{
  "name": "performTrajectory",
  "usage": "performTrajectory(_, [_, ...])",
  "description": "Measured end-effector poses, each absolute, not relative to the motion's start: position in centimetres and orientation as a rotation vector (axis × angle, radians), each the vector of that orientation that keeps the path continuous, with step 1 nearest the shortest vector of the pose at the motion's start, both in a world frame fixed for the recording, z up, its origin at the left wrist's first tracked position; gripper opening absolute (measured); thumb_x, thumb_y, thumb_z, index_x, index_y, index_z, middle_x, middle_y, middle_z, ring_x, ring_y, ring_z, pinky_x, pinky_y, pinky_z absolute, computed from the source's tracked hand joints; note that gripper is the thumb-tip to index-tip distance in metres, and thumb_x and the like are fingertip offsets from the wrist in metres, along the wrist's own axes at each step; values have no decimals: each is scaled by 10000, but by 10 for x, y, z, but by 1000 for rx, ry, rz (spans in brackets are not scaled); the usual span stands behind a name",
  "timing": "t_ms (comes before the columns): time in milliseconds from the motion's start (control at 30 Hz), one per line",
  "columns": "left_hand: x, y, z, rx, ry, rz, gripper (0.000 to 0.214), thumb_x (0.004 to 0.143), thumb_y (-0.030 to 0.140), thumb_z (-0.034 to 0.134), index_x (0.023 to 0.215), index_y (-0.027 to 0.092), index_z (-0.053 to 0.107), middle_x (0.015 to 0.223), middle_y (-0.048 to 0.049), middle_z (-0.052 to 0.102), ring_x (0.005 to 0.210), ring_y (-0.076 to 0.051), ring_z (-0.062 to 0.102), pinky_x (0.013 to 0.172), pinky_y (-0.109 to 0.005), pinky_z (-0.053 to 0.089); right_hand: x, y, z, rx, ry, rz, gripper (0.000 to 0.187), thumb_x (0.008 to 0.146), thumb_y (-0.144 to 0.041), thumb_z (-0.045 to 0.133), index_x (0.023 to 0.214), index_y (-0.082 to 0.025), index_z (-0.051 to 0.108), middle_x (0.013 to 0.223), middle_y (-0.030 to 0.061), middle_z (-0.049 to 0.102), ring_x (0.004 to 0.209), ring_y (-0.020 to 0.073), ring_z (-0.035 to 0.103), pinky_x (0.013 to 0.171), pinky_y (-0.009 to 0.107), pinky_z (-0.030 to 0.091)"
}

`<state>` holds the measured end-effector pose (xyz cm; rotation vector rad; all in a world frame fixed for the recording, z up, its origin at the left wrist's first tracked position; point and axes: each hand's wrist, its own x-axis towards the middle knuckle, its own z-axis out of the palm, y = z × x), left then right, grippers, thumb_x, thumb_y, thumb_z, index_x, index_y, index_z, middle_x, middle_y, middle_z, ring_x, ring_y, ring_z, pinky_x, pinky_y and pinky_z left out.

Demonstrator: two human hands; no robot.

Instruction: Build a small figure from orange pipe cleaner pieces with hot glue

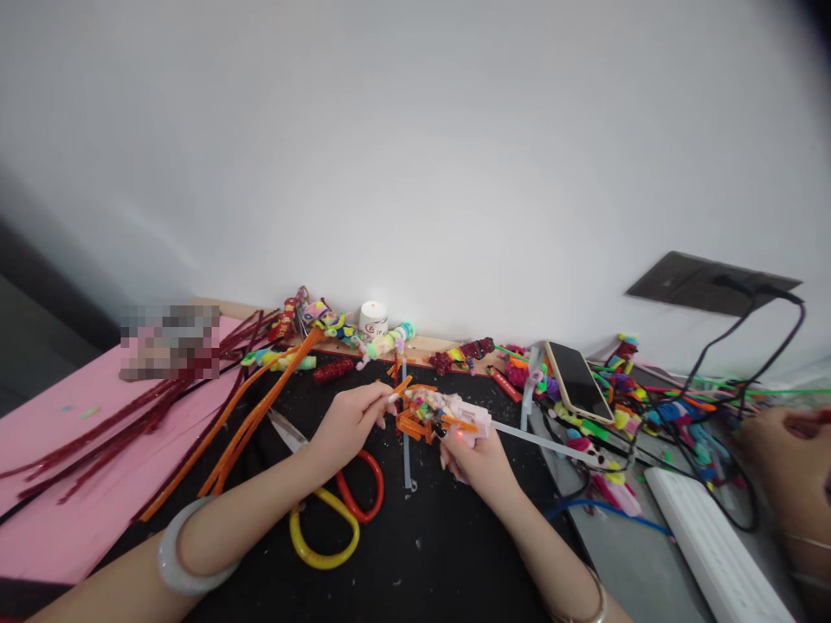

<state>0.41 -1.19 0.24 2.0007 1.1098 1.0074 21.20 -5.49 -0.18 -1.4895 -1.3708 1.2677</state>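
My right hand (479, 460) is closed around a pale pink glue gun (477, 417), and a small red light glows by the fingers. From the gun's back a long translucent glue stick (542, 439) runs out to the right. My left hand (354, 421) pinches a small multicoloured pipe-cleaner figure (419, 407) with short orange strips around it. The figure sits at the gun's front end; whether the nozzle touches it is hidden. Below my left forearm lie scissors (325, 528) with one yellow and one red handle. Another glue stick (407, 459) lies between my hands.
Orange pipe cleaners (240, 428) and dark red ones (156, 398) spread over a pink board (65, 502) at left. Finished-looking pipe-cleaner figures (389, 342) and a white tub (373, 320) line the wall. At right are a phone (579, 381), cables, a power strip (714, 545) and another person's hand (789, 450).
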Motion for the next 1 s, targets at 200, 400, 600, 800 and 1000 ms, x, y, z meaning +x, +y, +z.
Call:
performTrajectory(200, [4, -12, 1, 2023, 1109, 1000, 228, 915, 191, 392, 787, 173, 581, 661, 31, 604, 571, -106, 579, 632, -213, 416, 210, -55, 2, -1504, -1367, 1275, 315, 726, -273, 547, 427, -191, 488, 343, -45, 424, 289, 71, 367, 324, 189, 251])
performTrajectory(400, [3, -13, 2, 2023, 1114, 998, 230, 916, 199, 393, 787, 173, 582, 651, 32, 597, 567, -108, 575, 632, -215, 417, 210, -55, 3, -1507, -1359, 1268, 312, 722, -278, 553, 431, -189, 485, 357, -38, 435, 296, 75, 378, 320, 191, 252])
performTrajectory(600, [4, -12, 3, 2025, 1114, 1000, 242, 921, 215, 388, 779, 175, 580, 642, 27, 588, 573, -117, 574, 629, -221, 421, 214, -54, -6, -1479, -1345, 1252, 312, 746, -275, 538, 448, -199, 489, 382, -29, 466, 295, 73, 376, 307, 191, 242])
performTrajectory(800, [4, -11, 1, 2031, 1104, 1010, 237, 922, 210, 385, 792, 178, 580, 664, 27, 594, 573, -111, 573, 627, -217, 424, 215, -52, -8, -1475, -1353, 1222, 326, 766, -303, 542, 463, -198, 490, 384, -25, 474, 296, 75, 385, 309, 188, 250])
performTrajectory(1000, [3, -12, 3, 2027, 1107, 1014, 231, 917, 192, 386, 787, 176, 575, 670, 28, 592, 577, -109, 570, 635, -218, 424, 217, -51, -10, -1461, -1340, 1218, 306, 774, -330, 550, 505, -193, 504, 398, -21, 493, 299, 82, 397, 313, 190, 261])
